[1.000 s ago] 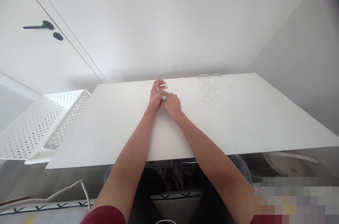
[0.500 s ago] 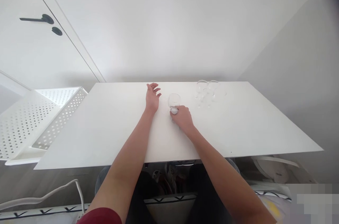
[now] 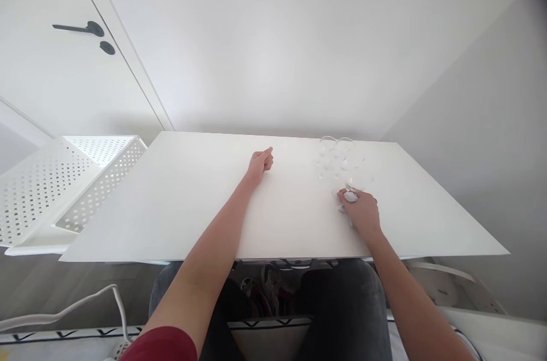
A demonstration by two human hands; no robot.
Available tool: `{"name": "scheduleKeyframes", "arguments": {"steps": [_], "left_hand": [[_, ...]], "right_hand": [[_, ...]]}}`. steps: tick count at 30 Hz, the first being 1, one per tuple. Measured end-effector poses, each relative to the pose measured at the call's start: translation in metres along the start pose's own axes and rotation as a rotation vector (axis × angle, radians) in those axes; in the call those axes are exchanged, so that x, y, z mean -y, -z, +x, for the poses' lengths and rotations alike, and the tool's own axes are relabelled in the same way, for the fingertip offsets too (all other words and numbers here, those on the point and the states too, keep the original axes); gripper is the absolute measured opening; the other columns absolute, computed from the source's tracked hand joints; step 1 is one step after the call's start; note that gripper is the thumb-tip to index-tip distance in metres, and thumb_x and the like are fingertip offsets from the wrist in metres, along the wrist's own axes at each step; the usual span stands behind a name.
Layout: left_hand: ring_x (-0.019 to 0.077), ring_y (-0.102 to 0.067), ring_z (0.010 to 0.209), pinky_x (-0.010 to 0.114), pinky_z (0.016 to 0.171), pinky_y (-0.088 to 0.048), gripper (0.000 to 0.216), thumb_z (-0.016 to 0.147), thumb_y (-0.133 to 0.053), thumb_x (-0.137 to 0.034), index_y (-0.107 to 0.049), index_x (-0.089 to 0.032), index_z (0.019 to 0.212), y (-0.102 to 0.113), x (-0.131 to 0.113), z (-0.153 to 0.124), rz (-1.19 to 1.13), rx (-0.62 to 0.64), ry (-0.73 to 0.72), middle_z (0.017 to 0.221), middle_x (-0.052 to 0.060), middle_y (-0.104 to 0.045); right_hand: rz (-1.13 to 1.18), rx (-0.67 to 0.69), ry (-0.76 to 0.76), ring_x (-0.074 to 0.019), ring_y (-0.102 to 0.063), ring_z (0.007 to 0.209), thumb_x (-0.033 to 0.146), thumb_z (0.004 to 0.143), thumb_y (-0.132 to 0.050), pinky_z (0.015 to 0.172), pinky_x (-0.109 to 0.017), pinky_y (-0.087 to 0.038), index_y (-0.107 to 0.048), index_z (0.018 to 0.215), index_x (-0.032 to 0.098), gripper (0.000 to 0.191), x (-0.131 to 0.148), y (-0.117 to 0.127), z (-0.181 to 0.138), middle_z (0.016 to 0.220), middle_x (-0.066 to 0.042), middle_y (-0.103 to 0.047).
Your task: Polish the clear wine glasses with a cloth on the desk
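Observation:
My right hand (image 3: 361, 212) is closed round the lower part of a clear drinking glass (image 3: 360, 180), over the right half of the white table (image 3: 192, 207). The glass's rounded upper part shows past my fingers, and its base is partly hidden by them. Just behind it, several more clear glasses (image 3: 337, 150) stand close together, their outlines faint against the white. My left hand (image 3: 261, 164) is near the middle of the table with its fingers curled in and one digit sticking out. I see nothing in it.
A white perforated rack (image 3: 102, 190) stands at the table's left end. Behind the table is a white wall, with a door handle (image 3: 81, 28) at the upper left. A white cable (image 3: 64, 315) runs at the lower left, and my legs are under the table.
My right hand has carried the glass rightward, closer to the group of glasses. My left hand has shifted slightly right and its spread fingers have curled in. The view has shifted a little.

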State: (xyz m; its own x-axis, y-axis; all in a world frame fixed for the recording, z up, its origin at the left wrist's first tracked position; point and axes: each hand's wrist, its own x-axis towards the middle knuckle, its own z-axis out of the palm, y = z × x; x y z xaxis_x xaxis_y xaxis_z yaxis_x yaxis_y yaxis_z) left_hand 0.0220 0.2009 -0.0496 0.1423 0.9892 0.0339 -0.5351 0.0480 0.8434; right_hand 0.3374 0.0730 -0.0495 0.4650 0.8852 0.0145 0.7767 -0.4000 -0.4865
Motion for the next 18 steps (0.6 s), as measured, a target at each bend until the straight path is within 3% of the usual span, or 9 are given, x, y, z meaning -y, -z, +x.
{"name": "scheduleKeyframes", "arguments": {"steps": [5,9,13,15,18], "left_hand": [[0.0053,-0.025,0.043,0.026,0.043,-0.017,0.059,0.086,-0.081,-0.029,-0.03,-0.022,0.057,-0.003,0.0,-0.002,-0.02,-0.039,0.063,0.053,-0.006,-0.023],[0.0049,-0.025,0.043,0.026,0.044,-0.017,0.061,0.084,-0.082,-0.033,-0.029,-0.021,0.057,-0.004,0.001,-0.001,0.051,-0.013,0.031,0.053,-0.007,-0.023],[0.005,-0.024,0.043,0.027,0.044,-0.017,0.063,0.085,-0.081,-0.038,-0.026,-0.022,0.057,-0.004,0.0,0.001,0.071,0.0,-0.016,0.053,-0.007,-0.022],[0.0052,-0.024,0.043,0.027,0.044,-0.017,0.063,0.086,-0.08,-0.036,-0.026,-0.022,0.057,-0.004,0.001,0.003,0.038,-0.03,-0.025,0.053,-0.007,-0.021],[0.0058,-0.024,0.043,0.027,0.043,-0.018,0.061,0.087,-0.078,-0.033,-0.026,-0.022,0.057,-0.004,0.001,0.004,-0.006,-0.072,-0.029,0.053,-0.007,-0.021]], "right_hand": [[-0.077,-0.024,-0.06,-0.037,-0.071,0.103,0.055,0.093,-0.053,0.086,-0.046,-0.053,-0.079,0.114,0.026,0.044,0.007,-0.007,-0.002,0.107,-0.016,-0.078],[-0.013,-0.076,-0.058,-0.034,-0.07,0.107,0.054,0.09,-0.06,0.085,-0.042,-0.052,-0.065,0.133,0.028,0.05,0.005,-0.008,-0.006,0.113,-0.013,-0.076],[-0.025,-0.128,-0.12,-0.0321,-0.07,0.092,0.057,0.088,-0.063,0.074,-0.038,-0.048,-0.049,0.137,0.021,0.062,-0.003,-0.006,-0.025,0.109,-0.015,-0.073],[-0.126,-0.103,-0.128,-0.0305,-0.068,0.082,0.054,0.092,-0.057,0.068,-0.037,-0.043,-0.05,0.127,0.022,0.047,-0.004,-0.006,-0.043,0.097,-0.013,-0.072],[-0.274,-0.006,0.027,-0.0263,-0.065,0.077,0.041,0.096,-0.05,0.063,-0.033,-0.035,-0.055,0.102,0.027,0.016,0.004,-0.01,-0.07,0.085,-0.006,-0.067]]}}
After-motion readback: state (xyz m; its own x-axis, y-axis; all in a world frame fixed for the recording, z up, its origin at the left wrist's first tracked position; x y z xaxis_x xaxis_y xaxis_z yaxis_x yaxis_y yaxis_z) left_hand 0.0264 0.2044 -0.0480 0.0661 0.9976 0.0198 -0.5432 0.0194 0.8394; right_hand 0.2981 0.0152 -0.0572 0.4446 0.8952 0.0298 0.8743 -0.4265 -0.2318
